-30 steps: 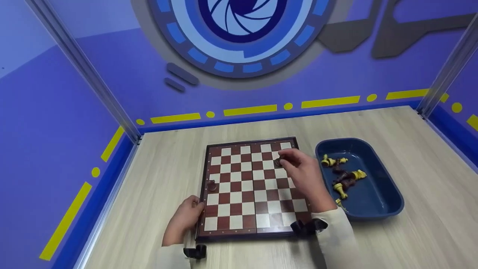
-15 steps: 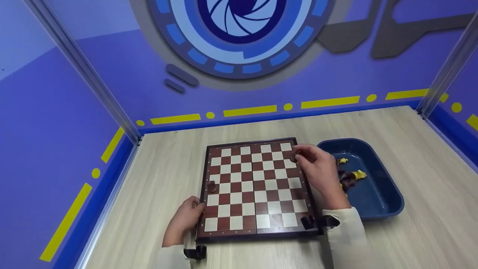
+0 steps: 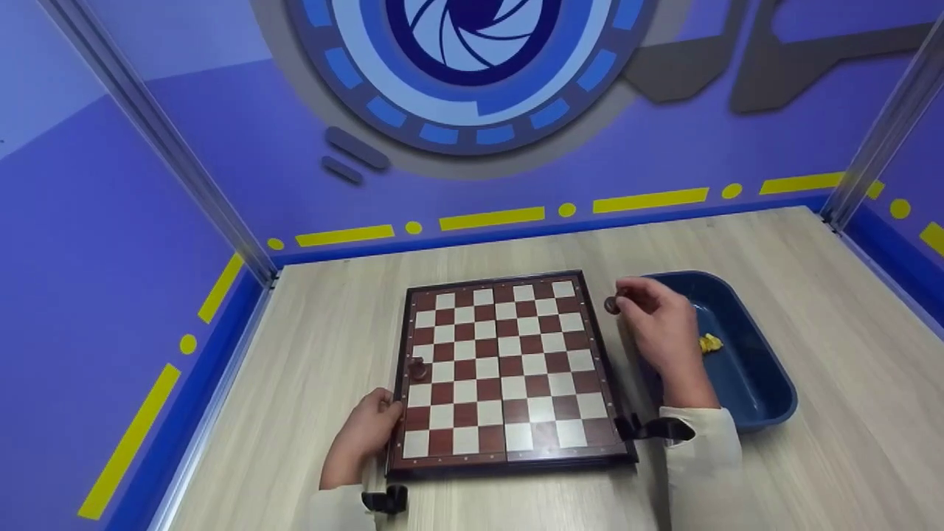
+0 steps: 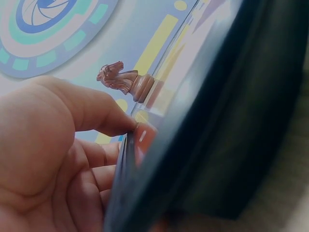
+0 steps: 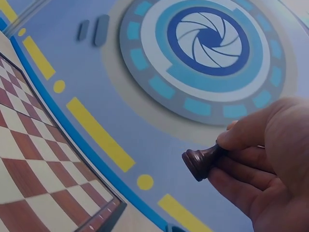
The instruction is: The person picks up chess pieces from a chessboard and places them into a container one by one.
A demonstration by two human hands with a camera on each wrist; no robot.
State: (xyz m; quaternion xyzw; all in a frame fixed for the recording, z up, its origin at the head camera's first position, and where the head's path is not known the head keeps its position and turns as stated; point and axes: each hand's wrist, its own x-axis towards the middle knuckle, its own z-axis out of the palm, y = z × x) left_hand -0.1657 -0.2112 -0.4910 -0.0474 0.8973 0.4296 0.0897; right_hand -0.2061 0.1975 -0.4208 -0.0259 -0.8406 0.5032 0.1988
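On the table lies a brown and white chessboard (image 3: 540,387). A brown chess knight (image 4: 126,81) stands upright on a square along its left edge. My left hand (image 3: 367,428) holds that edge of the board, thumb on top and the other fingers at its side. In the right wrist view my right hand (image 5: 273,166) pinches a dark brown chess piece (image 5: 200,162) between thumb and fingers. Its round base points outward, while its top is hidden in the fingers. In the head view this hand is right of the board, above the left side of a blue tray (image 3: 774,394).
A yellow chess piece (image 3: 711,344) shows in the tray; my right hand and forearm cover the tray's left part. Purple-blue wall panels (image 3: 472,192) with yellow marks close off the table (image 3: 310,324) at the back and both sides.
My right hand has moved right with the chess piece, from over the board's upper right squares to beyond its right edge, covering more of the tray. The left hand has stayed put.
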